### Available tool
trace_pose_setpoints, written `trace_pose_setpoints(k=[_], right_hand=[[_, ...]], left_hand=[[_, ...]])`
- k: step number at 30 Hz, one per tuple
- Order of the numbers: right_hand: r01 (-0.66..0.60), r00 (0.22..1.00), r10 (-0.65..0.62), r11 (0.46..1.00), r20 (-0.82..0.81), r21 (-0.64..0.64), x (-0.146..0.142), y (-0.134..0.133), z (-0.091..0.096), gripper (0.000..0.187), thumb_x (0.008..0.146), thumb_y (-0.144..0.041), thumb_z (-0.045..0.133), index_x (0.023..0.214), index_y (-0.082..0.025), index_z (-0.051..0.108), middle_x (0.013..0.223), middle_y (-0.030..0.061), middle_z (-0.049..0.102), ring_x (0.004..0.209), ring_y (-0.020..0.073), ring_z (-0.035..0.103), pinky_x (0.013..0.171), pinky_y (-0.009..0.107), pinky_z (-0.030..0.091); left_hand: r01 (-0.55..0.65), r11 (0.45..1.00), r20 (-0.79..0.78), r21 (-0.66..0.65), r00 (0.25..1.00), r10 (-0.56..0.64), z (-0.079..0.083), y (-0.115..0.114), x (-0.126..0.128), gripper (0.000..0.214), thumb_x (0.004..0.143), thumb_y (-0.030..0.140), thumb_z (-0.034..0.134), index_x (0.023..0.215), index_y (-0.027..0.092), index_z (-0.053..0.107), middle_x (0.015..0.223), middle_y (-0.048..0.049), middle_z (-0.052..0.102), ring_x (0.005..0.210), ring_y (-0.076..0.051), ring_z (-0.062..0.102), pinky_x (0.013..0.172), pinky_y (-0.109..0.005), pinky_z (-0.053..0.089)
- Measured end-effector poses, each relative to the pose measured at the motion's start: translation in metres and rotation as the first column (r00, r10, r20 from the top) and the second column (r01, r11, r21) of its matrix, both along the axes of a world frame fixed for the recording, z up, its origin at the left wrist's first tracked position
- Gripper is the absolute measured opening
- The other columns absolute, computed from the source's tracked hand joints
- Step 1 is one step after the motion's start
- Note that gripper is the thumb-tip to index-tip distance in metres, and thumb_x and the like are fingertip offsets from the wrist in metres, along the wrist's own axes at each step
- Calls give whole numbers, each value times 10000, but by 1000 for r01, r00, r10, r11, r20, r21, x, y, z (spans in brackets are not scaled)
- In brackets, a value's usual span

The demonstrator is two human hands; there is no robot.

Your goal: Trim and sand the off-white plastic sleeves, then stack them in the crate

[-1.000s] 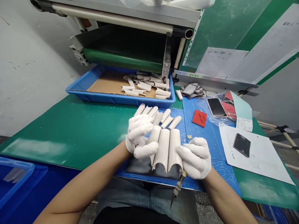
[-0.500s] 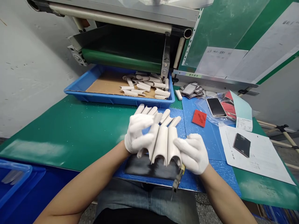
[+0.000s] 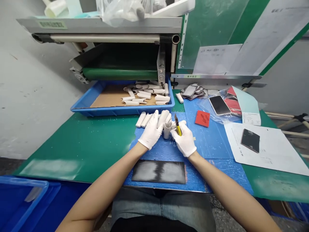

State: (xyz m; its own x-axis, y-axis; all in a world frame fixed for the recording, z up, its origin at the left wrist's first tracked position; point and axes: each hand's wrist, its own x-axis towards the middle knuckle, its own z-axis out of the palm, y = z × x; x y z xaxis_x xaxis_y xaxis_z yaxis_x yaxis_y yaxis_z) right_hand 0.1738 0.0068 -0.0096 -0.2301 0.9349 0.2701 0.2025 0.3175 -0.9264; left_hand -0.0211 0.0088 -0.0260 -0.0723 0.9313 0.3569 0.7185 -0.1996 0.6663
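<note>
White half-tube pieces lie in a row [image 3: 142,119] at the middle of the bench. My left hand [image 3: 151,131], in a white glove, presses around some of them, its fingers along their left side and the thumb nearer me. Between my hands a trough-shaped white piece [image 3: 167,131] has its open end up. My gloved right hand [image 3: 185,141] grips a yellow-handled knife [image 3: 178,125], dark tip pointing up and away, and its fingers meet the pieces' right side; that contact is partly hidden. Nearer me rests a black rectangular pad [image 3: 159,172].
A blue tray [image 3: 101,111] with cardboard and more white pieces stands below a green conveyor belt [image 3: 120,73]. To the right are a red block [image 3: 202,119], a phone [image 3: 220,105], a dark plate [image 3: 250,140] on paper and a pile of grey pads [image 3: 193,91].
Both hands have moved away from me with the white pieces, from above the black pad to the row behind it. The knife has swung from pointing toward me to pointing up.
</note>
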Motion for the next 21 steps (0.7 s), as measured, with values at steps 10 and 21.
trace_pose_setpoints(k=[10,21], right_hand=[[-122,765,-131,932,-631,-341,6,33,-5,420,798,-541,839,869,-246,549,694,-36,580,616,126,519,577,239,475],[-354,614,-124,840,-779,-412,33,49,17,424,878,-548,803,859,-233,521,593,-40,547,436,95,393,429,220,342]], left_hand=[[134,970,-399,202,916,-43,15,-30,19,606,1068,450,512,1620,207,453,1655,-203,440,1597,-383,342,1318,-649,251],[264,959,-722,108,683,-107,8,-21,29,679,1075,427,508,1686,185,338,1779,-178,205,1603,-394,318,1314,-644,233]])
